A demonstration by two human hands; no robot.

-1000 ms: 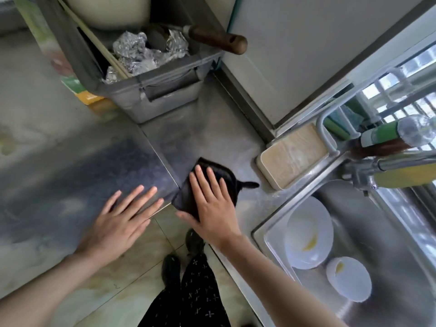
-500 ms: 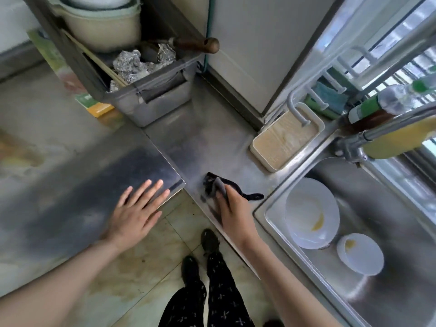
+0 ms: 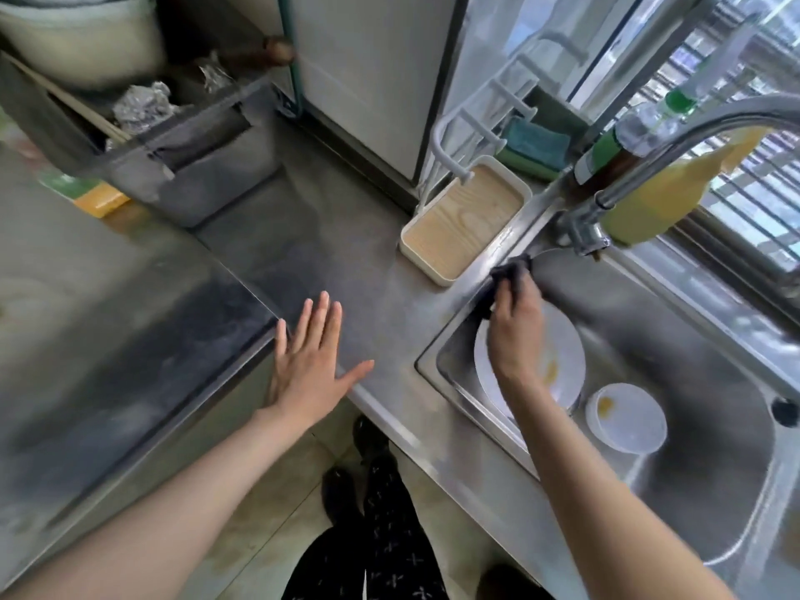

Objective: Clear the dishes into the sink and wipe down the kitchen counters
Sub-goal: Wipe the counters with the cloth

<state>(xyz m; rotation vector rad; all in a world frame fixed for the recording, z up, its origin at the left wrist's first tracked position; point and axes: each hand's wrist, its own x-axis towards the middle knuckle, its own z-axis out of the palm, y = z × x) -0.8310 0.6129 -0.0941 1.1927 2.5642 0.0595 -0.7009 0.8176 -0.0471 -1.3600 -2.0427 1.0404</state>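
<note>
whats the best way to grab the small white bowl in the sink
Take the small white bowl by its rim, from above on the near right side. It sits upright and open on the sink floor, with the plate close on its left, while the right side is bare steel. Avoid the yellow smear inside.

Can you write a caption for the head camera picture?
Right hand carries dark cloth over sink; left hand rests open.
</note>
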